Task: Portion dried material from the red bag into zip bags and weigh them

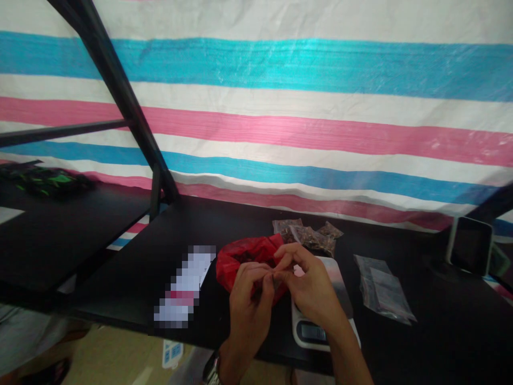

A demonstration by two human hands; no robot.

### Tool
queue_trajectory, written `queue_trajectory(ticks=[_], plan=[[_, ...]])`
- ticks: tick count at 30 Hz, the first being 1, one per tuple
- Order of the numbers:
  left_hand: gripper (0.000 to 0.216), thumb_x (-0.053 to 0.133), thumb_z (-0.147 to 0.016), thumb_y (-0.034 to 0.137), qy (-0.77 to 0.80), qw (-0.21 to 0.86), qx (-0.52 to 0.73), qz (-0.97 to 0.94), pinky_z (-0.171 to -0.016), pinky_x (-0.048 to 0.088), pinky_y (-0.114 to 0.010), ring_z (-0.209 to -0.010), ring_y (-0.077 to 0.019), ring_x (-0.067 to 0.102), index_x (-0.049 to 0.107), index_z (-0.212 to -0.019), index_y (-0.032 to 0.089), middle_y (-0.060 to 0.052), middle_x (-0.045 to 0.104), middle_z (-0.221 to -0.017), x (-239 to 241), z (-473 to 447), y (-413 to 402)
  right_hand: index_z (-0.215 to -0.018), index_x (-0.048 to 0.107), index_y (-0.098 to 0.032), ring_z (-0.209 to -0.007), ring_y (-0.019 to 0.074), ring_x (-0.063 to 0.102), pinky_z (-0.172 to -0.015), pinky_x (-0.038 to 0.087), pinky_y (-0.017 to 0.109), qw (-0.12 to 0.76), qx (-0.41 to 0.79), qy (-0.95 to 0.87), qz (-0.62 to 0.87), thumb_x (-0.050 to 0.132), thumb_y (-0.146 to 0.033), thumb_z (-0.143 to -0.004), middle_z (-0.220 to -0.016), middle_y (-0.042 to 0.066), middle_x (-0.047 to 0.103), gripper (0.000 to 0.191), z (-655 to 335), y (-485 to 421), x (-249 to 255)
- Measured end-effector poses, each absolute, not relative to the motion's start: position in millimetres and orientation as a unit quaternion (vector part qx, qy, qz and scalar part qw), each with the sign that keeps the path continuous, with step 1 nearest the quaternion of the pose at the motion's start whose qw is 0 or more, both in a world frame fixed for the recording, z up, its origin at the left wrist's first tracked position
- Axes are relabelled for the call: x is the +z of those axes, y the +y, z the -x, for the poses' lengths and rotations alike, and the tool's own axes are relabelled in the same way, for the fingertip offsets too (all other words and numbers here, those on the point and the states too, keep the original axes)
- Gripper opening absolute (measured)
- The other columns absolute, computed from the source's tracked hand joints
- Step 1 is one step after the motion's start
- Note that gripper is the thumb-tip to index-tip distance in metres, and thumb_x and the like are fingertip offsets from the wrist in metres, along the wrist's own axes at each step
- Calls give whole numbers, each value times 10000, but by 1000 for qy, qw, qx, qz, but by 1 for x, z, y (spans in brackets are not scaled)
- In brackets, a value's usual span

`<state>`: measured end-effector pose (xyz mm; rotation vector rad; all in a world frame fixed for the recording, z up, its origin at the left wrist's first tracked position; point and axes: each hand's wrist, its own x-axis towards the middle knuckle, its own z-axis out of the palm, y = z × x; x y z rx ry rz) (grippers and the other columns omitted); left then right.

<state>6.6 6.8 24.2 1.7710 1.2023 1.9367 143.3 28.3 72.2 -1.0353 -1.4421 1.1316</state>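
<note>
My left hand (252, 299) and my right hand (306, 283) meet fingertip to fingertip in front of a red plastic bag (236, 254). Both have their fingers pinched together; whatever is between them is mostly hidden and too small to name. The red bag stands with its mouth open, dark contents partly showing inside. Under my right hand and forearm lies a white kitchen scale (298, 334) with a small display, partly covered. Behind it are several small clear zip bags (316, 239) filled with brown bits.
Flat clear plastic bags (387, 289) lie right of the scale. A white-framed device with a dark screen (469, 246) stands at the far right. Left of the red bag is a blurred-out paper (186, 289). Black metal posts (136, 117) rise at left before a striped sheet (304, 128).
</note>
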Motion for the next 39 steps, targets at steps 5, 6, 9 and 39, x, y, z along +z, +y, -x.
queue_trajectory(ticks=[5, 6, 9, 39], plan=[[169, 623, -1014, 121, 420, 110, 672, -600, -788, 586, -187, -859, -108, 717, 677, -915, 247, 27, 726, -916, 22, -7, 7, -1028, 731, -250, -736, 147, 640, -704, 491, 253, 485, 439, -627, 423, 663, -96, -799, -769, -45, 699, 284, -137, 23, 81], [166, 617, -1020, 123, 420, 108, 676, -595, -799, 589, -188, -869, -106, 720, 677, -930, 249, 28, 727, -928, 21, -7, 7, -1101, 736, -260, -761, 149, 655, -729, 507, 256, 482, 443, -630, 416, 678, -103, -810, -798, -43, 712, 336, -137, 23, 82], [154, 604, -1041, 131, 421, 97, 679, -593, -883, 592, -210, -957, -112, 729, 690, -1011, 256, 19, 743, -1006, 17, -7, 6, -1141, 750, -270, -765, 153, 680, -748, 539, 263, 489, 440, -632, 410, 729, -139, -823, -816, -39, 737, 345, -139, 24, 82], [204, 569, -1011, 44, 439, 12, 631, -639, -836, 547, -237, -920, -126, 672, 674, -1021, 218, 0, 673, -993, 13, 13, 8, -1163, 807, -212, -1079, 348, 756, -932, 572, 443, 250, 81, -497, 827, 690, -348, -851, -1148, 164, 794, 360, -336, 25, 18]])
